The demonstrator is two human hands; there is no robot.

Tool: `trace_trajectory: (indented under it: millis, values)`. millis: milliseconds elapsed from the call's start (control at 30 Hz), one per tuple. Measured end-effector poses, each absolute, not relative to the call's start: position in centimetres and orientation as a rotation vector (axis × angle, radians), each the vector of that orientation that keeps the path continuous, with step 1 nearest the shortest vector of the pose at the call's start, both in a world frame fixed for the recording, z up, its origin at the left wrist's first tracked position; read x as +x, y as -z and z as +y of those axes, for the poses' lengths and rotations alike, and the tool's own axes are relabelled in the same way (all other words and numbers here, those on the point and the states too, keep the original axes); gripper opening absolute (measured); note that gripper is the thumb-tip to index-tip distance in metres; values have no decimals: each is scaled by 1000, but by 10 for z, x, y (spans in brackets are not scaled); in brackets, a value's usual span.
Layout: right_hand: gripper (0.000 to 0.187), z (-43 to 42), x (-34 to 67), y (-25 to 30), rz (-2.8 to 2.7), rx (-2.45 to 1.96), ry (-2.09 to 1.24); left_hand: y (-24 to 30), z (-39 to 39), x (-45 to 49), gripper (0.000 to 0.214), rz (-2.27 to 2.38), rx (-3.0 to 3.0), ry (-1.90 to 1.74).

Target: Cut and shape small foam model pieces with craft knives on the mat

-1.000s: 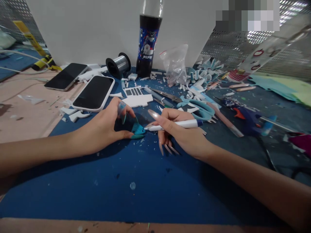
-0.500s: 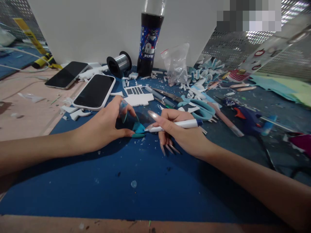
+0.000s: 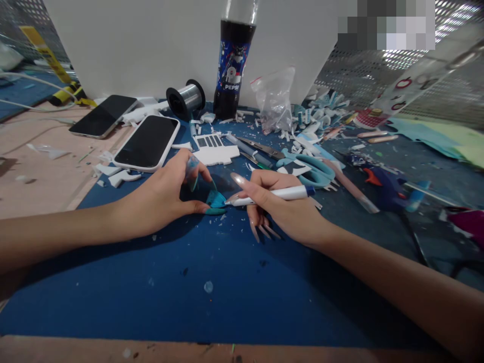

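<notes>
My left hand (image 3: 166,189) is closed around a small bright blue piece (image 3: 216,198), pinched between thumb and fingers just above the blue mat (image 3: 159,297). What the piece is cannot be made out; the fingers hide part of it. In my right hand (image 3: 287,212) is a white marker pen (image 3: 283,194) with a dark blue end, gripped between thumb and forefinger. Its tip touches or nearly touches the right side of the blue piece. Light blue scissors (image 3: 313,169) lie just beyond the right hand. Behind both hands rests a white cut foam piece (image 3: 215,154) with slots.
Two phones (image 3: 147,143) lie at left, near a wire spool (image 3: 186,98). A Pepsi bottle (image 3: 232,65) stands at the back beside a clear plastic bag (image 3: 276,101). Foam scraps (image 3: 325,113) pile up behind. On the right sits a dark blue glue gun (image 3: 389,186) with its cord.
Almost nothing differs. Both hands keep their places, with the marker tip still at the blue piece.
</notes>
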State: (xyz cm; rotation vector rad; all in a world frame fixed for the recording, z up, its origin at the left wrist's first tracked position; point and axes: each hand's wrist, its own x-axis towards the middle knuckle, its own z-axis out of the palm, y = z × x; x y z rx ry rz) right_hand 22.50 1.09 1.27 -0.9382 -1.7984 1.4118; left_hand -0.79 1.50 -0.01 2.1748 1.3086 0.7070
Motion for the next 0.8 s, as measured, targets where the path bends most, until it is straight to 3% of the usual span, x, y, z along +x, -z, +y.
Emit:
trace_trajectory:
  millis: [800]
  values:
    - [40,10,225,-16,-1813,-998,-1322,-4,13,-8,37,1351,2128,-657]
